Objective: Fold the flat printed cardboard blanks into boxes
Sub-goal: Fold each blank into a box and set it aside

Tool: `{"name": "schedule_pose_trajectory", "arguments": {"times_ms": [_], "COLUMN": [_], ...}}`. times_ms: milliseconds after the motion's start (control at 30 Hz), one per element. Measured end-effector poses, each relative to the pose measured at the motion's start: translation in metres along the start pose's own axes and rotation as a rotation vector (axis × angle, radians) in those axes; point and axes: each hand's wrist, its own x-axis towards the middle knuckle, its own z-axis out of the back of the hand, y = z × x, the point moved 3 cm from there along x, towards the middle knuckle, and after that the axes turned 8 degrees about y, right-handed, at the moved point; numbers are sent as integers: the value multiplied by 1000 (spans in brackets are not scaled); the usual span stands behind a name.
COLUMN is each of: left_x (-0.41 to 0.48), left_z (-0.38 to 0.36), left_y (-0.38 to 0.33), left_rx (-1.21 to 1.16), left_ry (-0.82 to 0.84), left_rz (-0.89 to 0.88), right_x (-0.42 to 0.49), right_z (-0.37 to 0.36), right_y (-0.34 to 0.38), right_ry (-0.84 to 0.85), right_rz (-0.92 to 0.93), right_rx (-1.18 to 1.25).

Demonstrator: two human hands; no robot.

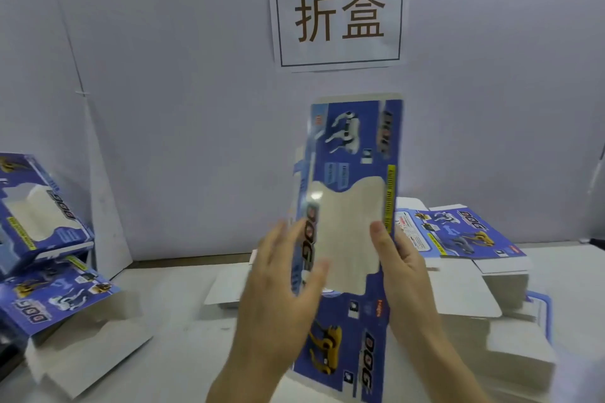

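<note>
Head view: a blank [350, 206] stands on end in the centre of the frame, printed side toward the camera. It is lifted off the desk [170, 314], I judge so that its creases can be worked freely. The right hand [406, 275] grasps its right edge, thumb on the printed face, steadying it. The left hand [281, 285] is released, fingers straight and spread over the left edge. Blur hides whether it touches, but it looks placed to push a side panel. A stack [458, 235] of flat blanks lies at right, within reach. Folded boxes [39, 209] are piled at far left, out of the way. A sign [339, 15] hangs upper centre.
</note>
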Motion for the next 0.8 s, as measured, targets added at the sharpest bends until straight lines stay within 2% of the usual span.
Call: {"name": "schedule_pose_trajectory", "arguments": {"times_ms": [100, 200, 300, 467, 567, 633, 800], "left_x": [-3, 2, 12, 14, 13, 12, 9], "left_z": [-23, -20, 6, 31, 32, 23, 10], "left_y": [-8, 4, 26, 44, 45, 40, 27], "left_rx": [-316, -494, -629, -921, -919, -851, -726], "left_ry": [84, -2, -49, 118, 176, 256, 352], "left_rz": [-19, 119, 161, 155, 130, 143, 168], "right_x": [-4, -6, -3, 6, 7, 5, 3], "right_z": [-15, -17, -9, 22, 27, 22, 10], "right_y": [-7, -11, 0, 5, 2, -2, 0], "right_ry": [155, 232, 225, 103, 243, 278, 314], "right_rz": [9, 15, 79, 63, -92, -114, -40], "right_rx": [-32, -101, -125, -216, -50, 32, -110]}}
